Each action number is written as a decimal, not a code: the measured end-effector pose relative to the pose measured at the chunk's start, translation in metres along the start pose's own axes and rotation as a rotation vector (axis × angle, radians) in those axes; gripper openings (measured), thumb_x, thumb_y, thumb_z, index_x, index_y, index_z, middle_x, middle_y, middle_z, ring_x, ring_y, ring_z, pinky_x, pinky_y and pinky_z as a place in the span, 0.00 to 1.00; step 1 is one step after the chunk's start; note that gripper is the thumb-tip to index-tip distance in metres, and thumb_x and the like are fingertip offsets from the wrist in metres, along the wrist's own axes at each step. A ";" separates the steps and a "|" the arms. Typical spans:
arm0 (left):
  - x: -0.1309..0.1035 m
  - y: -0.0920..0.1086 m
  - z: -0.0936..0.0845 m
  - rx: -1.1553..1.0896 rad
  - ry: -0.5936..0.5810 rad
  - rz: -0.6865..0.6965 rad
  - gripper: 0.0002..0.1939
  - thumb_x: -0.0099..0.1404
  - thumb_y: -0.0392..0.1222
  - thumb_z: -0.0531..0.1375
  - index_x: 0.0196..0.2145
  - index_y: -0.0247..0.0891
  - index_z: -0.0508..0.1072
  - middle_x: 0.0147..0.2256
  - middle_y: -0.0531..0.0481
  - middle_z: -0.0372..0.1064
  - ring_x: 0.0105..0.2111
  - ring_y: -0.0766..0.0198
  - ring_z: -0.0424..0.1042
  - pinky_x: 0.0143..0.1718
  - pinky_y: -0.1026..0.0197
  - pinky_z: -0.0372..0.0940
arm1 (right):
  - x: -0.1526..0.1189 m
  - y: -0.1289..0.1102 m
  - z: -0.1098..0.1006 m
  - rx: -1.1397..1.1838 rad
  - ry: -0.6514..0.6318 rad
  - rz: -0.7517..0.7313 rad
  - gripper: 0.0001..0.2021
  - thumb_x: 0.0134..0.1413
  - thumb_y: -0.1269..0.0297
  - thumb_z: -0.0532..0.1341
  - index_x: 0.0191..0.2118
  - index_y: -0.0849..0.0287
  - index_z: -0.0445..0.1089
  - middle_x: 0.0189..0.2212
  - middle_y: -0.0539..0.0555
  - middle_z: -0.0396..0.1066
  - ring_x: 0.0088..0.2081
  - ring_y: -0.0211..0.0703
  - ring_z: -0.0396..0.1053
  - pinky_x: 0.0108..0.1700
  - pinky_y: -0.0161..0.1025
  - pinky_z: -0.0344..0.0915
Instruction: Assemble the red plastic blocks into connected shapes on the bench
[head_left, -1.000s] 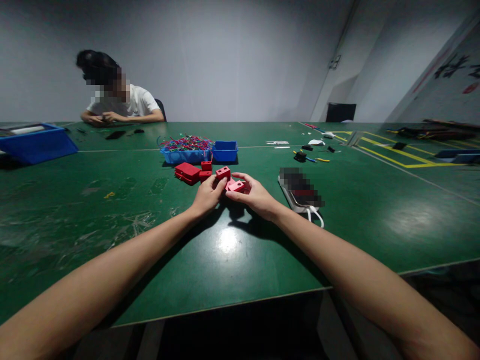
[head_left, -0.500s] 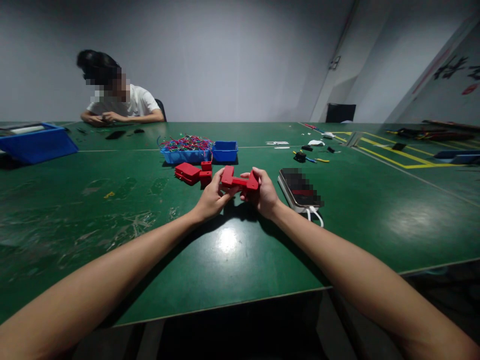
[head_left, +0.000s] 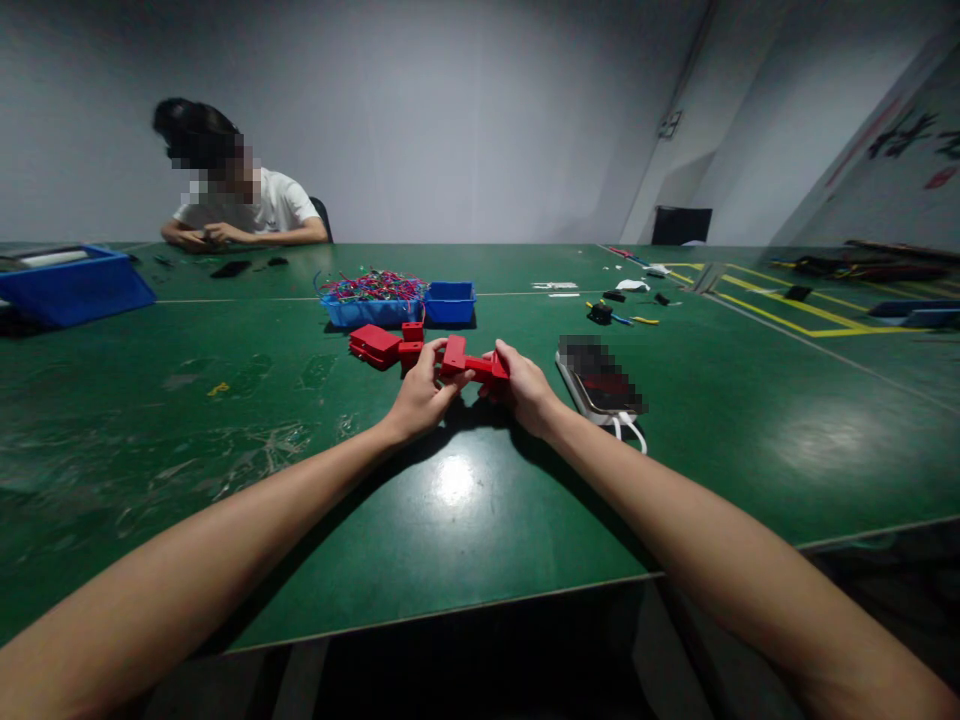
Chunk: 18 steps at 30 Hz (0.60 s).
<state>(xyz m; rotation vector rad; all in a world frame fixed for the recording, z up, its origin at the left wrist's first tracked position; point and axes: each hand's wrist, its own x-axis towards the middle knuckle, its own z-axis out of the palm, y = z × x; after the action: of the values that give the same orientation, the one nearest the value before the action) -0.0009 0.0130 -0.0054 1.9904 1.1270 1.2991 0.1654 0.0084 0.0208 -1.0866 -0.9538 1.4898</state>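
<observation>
Between both hands, just above the green table, is a red U-shaped part with two upright blocks joined by a bar. My left hand grips its left block with thumb and fingers. At the other end, my right hand is closed around the right block and covers much of it. Behind my left hand lie several loose red pieces: a larger red block and a small red block among them.
A blue bin of coloured wires stands beside a smaller blue bin. Right of my hands lies a phone with a white cable. A large blue bin is far left. Across the table sits a person.
My right fingers have shifted left over the red part's right block, hiding more of it. The part has turned slightly. My left hand has barely moved.
</observation>
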 end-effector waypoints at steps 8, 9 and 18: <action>-0.006 0.003 0.001 0.055 0.097 0.138 0.31 0.56 0.54 0.67 0.51 0.39 0.61 0.45 0.45 0.70 0.35 0.63 0.72 0.36 0.61 0.68 | 0.003 0.004 -0.001 -0.034 -0.030 0.037 0.09 0.63 0.60 0.58 0.33 0.58 0.66 0.22 0.47 0.70 0.22 0.34 0.67 0.24 0.31 0.65; -0.007 0.003 0.001 0.080 0.093 0.189 0.30 0.57 0.53 0.67 0.51 0.39 0.62 0.45 0.45 0.70 0.34 0.64 0.72 0.35 0.61 0.68 | 0.003 0.005 -0.001 -0.038 -0.051 0.039 0.09 0.62 0.60 0.59 0.32 0.58 0.67 0.22 0.47 0.70 0.22 0.34 0.67 0.24 0.31 0.65; -0.012 0.001 0.001 0.275 -0.071 0.513 0.26 0.62 0.48 0.65 0.54 0.38 0.65 0.44 0.44 0.70 0.37 0.62 0.71 0.40 0.58 0.70 | 0.002 0.008 -0.004 -0.076 -0.151 -0.016 0.09 0.54 0.60 0.65 0.30 0.60 0.69 0.21 0.45 0.68 0.22 0.32 0.62 0.26 0.30 0.58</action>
<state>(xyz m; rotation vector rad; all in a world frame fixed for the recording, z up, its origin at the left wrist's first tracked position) -0.0020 0.0020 -0.0110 2.6307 0.8223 1.3500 0.1665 0.0092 0.0122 -1.0289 -1.1291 1.5501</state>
